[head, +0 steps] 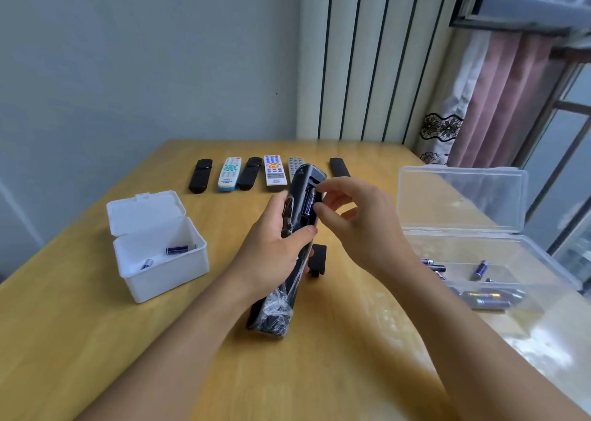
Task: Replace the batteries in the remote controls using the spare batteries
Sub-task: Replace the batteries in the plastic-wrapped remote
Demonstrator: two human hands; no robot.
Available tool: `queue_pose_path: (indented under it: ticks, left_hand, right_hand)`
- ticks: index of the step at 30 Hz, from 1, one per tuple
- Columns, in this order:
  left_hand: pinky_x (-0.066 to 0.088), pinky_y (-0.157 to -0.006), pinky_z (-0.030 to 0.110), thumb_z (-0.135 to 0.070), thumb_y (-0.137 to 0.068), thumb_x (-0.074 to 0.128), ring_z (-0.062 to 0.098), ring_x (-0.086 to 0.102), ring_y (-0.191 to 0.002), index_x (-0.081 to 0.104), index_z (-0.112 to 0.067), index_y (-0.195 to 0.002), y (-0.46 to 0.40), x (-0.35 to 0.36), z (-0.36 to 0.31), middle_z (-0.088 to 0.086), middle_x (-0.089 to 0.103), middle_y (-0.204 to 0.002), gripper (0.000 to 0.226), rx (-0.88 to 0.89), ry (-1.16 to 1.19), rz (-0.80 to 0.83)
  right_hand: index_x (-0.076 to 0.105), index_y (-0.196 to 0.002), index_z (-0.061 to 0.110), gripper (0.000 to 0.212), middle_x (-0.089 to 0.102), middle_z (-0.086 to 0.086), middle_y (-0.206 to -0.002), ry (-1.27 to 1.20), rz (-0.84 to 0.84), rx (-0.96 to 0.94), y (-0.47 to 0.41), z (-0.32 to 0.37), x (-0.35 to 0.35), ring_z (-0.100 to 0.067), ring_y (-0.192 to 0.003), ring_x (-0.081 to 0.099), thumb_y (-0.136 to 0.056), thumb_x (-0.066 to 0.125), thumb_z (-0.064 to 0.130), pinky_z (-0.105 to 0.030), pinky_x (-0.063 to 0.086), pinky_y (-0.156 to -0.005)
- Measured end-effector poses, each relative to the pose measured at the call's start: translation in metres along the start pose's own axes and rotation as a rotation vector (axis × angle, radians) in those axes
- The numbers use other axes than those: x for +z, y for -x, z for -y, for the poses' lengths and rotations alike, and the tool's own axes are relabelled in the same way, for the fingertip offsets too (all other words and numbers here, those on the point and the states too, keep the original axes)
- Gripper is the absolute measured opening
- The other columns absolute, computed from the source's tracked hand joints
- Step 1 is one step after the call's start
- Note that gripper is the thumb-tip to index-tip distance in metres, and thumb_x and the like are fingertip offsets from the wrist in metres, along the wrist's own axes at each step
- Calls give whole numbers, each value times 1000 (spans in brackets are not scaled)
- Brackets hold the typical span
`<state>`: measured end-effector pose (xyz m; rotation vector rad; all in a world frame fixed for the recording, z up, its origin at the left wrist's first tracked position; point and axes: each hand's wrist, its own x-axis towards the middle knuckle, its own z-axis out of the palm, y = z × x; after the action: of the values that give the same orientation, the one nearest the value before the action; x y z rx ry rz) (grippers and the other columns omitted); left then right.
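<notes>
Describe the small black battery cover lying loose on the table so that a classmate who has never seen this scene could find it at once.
Start at the wooden table and find the black remote gripped in the left hand. Just right of it, below the right hand, lies the battery cover. It is far shorter than any remote and has no buttons.

I see a glossy wooden counter point(96, 340), a matt white plastic box point(166, 270), a clear plastic case point(463, 196), and crinkled shiny film around the black plastic remote point(278, 315).
</notes>
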<state>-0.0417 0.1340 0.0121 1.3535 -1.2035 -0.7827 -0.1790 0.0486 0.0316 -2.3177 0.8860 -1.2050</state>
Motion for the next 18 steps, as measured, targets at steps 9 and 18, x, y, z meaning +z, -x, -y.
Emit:
queue_pose_path:
  ticks: [9, 18]
  left_hand:
    - [60, -64, 54, -17, -100, 59, 33, 67, -83, 50, -46, -117, 6, 3, -7, 9, 68, -99, 36, 22, -52, 7]
    - [60, -59, 52, -23, -104, 52, 28, 67, -70, 50, -29, -124, 3, 3, -3, 20, 66, -98, 21, -50, -103, 9]
  right_hand:
    - [72, -90, 17, 6, 66, 13, -78, -60, -70, 62, -5, -2, 11, -3, -75, 61, -94, 67, 17, -12, 44, -61]
    - [64, -86, 11, 13, 62, 6, -73, -106, 36, 129, -7, -5, 17, -5, -63, 54, -96, 66, 19, -15, 44, -56]
